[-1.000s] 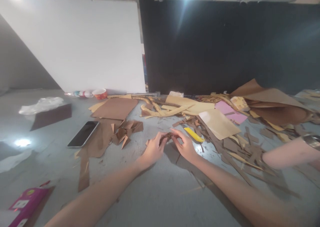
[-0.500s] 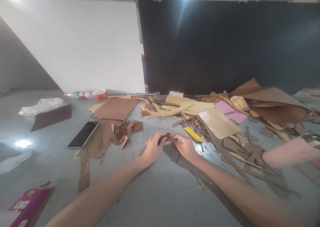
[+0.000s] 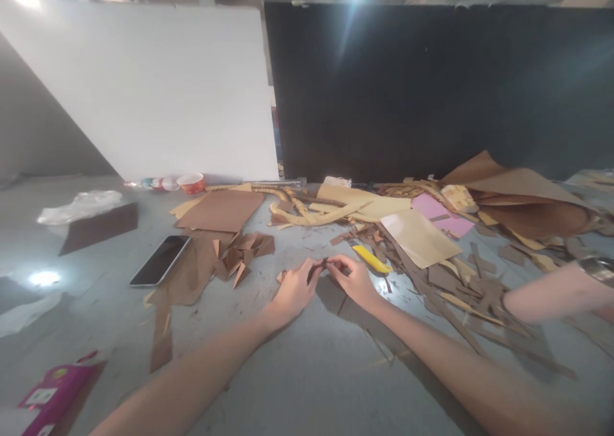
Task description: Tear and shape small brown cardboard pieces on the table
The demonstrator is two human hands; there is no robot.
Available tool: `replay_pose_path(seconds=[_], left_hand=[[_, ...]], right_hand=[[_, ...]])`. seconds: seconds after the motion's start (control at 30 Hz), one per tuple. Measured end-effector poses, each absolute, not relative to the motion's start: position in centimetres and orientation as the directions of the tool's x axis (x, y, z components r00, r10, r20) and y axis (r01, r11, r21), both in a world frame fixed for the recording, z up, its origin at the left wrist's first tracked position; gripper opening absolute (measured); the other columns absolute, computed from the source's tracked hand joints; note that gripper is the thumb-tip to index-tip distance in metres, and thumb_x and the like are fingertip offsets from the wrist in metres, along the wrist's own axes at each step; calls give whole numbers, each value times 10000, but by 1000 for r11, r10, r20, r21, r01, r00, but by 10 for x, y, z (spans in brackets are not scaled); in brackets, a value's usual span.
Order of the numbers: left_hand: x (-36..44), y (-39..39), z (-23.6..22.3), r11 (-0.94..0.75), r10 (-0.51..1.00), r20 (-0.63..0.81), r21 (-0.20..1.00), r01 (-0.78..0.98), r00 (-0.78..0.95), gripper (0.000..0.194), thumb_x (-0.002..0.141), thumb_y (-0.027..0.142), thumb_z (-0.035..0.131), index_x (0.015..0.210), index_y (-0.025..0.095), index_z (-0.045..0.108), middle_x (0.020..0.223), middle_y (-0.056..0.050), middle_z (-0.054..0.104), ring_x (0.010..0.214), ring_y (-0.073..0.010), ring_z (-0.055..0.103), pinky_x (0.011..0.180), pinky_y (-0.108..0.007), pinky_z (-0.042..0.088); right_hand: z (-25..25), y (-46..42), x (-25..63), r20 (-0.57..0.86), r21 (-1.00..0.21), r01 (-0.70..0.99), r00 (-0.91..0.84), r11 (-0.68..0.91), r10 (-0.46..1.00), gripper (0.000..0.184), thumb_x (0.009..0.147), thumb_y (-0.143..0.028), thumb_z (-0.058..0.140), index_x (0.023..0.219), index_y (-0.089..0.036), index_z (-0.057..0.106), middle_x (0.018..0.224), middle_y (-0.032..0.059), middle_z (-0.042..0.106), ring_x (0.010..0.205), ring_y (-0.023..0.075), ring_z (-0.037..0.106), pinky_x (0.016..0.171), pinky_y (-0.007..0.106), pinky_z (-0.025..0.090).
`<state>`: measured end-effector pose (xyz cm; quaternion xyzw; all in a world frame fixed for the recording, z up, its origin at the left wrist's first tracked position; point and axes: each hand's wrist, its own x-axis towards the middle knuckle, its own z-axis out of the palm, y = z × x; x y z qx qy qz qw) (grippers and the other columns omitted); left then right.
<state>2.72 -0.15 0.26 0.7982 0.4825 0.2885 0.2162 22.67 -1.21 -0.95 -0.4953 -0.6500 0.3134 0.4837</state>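
A small dark brown piece (image 3: pixel 325 261), likely paper or thin sheet, is pinched between both hands above the grey table. My left hand (image 3: pixel 298 288) is closed, thumb and fingers pressed together on its left side. From the other side my right hand (image 3: pixel 352 281) grips it between thumb and fingertips. Fingers cover most of the piece. Just left of my left hand lies a small brown scrap (image 3: pixel 281 275). Several folded brown pieces (image 3: pixel 240 260) are heaped farther left. Right of my right hand lies a yellow utility knife (image 3: pixel 371 258) among brown offcuts.
A phone (image 3: pixel 160 260) and brown sheets (image 3: pixel 218 210) lie at the left. Twisted tan strips (image 3: pixel 311 215), a tan sheet (image 3: pixel 422 238) and a large brown roll (image 3: pixel 527 199) cover the back and right. Another person's forearm (image 3: pixel 556 292) rests at the right among scraps.
My left hand has turned slightly, its fingers now reaching flatter toward the right hand. The brown piece has shifted in the fingertips and shows less. Surrounding things stay put.
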Motion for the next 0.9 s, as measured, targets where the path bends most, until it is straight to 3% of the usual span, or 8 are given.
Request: replay_pose_path(seconds=[0.1,0.3,0.5,0.7,0.9], left_hand=[[27,-1,-2,-494,868,293,584,644,401,185,1091,291,519,1183,273,678,1139,-31,806,1010,-198,779,826,-273,497],[27,-1,-6,-578,815,364,568,586,452,178,1073,245,547,1187,260,683,1187,-48,790,1079,-200,762,884,-280,523],[28,-2,-4,-536,843,318,559,632,434,197,1081,259,532,1194,264,693,1152,-46,796,1027,-203,770,871,-294,524],[27,-2,-4,-494,868,288,576,652,404,234,1087,306,512,1223,269,698,1184,-60,792,1059,-211,764,887,-303,511],[26,-2,-5,-483,873,269,586,651,406,245,1089,336,504,1239,277,688,1219,-57,783,1072,-216,759,877,-304,516]], right_hand=[[-7,-12,228,289,-902,300,-109,309,951,312,1012,-513,616,993,-228,744,788,12,686,743,202,622,703,298,464],[-10,-9,230,237,-928,251,-171,275,956,401,1048,-513,538,792,-220,638,672,-17,562,638,173,525,609,280,386],[-11,-9,227,357,-877,338,-16,341,934,262,985,-481,657,911,-230,664,742,-1,635,699,194,581,666,294,454],[-7,-12,227,397,-848,355,-65,394,915,262,1022,-457,608,966,-231,730,853,38,713,797,217,650,743,313,502],[-2,-14,228,317,-860,342,-225,379,921,344,1052,-496,540,989,-217,731,902,47,732,837,222,653,768,318,506]])
